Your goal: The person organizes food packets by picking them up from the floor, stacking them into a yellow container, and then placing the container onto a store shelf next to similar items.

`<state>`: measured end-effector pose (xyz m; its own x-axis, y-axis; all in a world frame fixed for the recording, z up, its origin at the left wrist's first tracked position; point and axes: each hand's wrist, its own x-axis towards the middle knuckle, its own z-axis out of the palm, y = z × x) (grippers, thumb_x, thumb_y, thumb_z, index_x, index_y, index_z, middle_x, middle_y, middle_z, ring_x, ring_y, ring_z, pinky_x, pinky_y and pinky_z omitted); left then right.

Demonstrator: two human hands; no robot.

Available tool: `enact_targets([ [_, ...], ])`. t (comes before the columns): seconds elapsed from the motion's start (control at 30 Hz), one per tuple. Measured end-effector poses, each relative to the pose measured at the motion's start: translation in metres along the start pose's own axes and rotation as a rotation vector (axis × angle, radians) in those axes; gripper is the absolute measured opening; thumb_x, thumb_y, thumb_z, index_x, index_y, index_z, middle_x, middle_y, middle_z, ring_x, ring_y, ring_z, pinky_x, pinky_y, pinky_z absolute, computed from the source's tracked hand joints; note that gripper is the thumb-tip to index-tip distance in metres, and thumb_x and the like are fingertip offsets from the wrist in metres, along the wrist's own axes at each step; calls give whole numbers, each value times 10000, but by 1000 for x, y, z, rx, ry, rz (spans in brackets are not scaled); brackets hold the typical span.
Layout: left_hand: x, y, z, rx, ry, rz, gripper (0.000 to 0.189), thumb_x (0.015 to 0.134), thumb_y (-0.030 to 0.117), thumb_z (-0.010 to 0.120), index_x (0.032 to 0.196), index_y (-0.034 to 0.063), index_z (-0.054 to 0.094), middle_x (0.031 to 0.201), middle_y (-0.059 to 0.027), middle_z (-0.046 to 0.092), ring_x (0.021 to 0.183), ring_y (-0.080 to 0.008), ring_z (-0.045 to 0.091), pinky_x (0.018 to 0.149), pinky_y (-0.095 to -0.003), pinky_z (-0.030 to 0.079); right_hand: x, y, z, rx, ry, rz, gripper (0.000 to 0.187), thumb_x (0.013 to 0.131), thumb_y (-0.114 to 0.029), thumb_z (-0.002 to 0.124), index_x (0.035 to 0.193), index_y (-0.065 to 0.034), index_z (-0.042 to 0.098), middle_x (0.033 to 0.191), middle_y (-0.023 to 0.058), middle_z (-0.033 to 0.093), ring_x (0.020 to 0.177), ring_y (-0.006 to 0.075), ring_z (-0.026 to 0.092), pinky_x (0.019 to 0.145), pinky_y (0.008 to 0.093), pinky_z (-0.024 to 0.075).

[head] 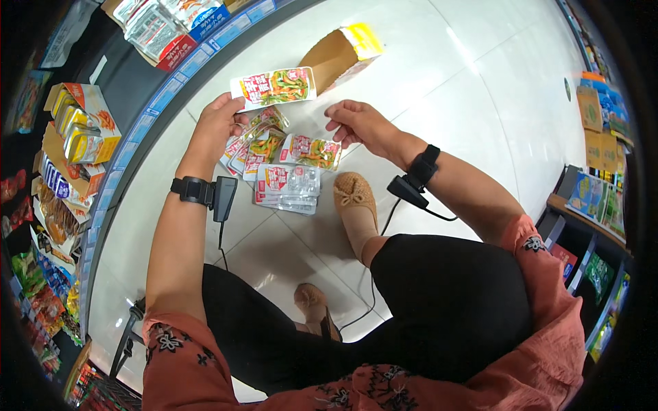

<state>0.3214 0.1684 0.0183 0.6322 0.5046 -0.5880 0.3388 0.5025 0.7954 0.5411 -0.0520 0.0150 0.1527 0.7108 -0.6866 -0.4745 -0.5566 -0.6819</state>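
My left hand point(222, 119) grips one end of a flat snack pouch point(277, 87) with a vegetable picture, held above the floor. To its right my right hand point(354, 123) is raised with fingers partly curled and apart, nothing between them. Below both hands, several similar pouches point(308, 152) lie in a loose, overlapping heap on the tiles. Nearer me is a small stack of pouches point(289, 181) showing silver sides. Behind the held pouch lies a cardboard display box point(329, 57) with a yellow edge, its open side showing brown card; its contents, if any, cannot be made out.
A shelf with a blue label strip point(139, 126) curves along the left, holding boxed snacks point(90, 128) and bagged goods. Another shelf point(586, 221) with packages stands at the right. My shoe point(352, 192) is beside the pouches. Cables hang from both wrist devices.
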Motion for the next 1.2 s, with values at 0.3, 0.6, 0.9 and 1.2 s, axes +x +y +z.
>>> enact_targets([
  [0.3, 50, -34, 28, -132, -18, -34, 220, 974, 168, 624, 1123, 6, 615, 920, -19, 648, 681, -49, 546, 495, -178, 398, -1, 23, -15, -60, -3, 87, 198, 988, -197, 579, 1106, -37, 576, 891, 101, 688, 707, 168, 679, 588, 288, 548],
  [0.6, 74, -40, 78, -124, -5, -37, 239, 964, 161, 623, 1118, -20, 637, 950, -50, 675, 688, -73, 573, 513, -195, 443, -3, 45, -24, -171, -22, 169, 225, 960, -222, 607, 1076, -29, 602, 872, 85, 680, 680, 164, 662, 569, 317, 551],
  [0.9, 97, -45, 94, 333, 89, -114, 327, 939, 176, 625, 1174, -49, 601, 1000, -118, 701, 675, -138, 674, 457, -264, 485, -5, 47, -28, -192, 19, 206, 174, 989, -218, 580, 1053, -60, 618, 853, 31, 665, 657, 121, 644, 565, 264, 529],
  [1.2, 89, -67, 67, 865, 280, 506, 270, 950, 193, 599, 1146, 17, 658, 955, -130, 716, 727, -193, 692, 618, -344, 548, 0, 49, -22, -292, -13, 205, 163, 982, -204, 580, 1051, -62, 620, 851, 34, 657, 657, 135, 647, 563, 281, 539],
])
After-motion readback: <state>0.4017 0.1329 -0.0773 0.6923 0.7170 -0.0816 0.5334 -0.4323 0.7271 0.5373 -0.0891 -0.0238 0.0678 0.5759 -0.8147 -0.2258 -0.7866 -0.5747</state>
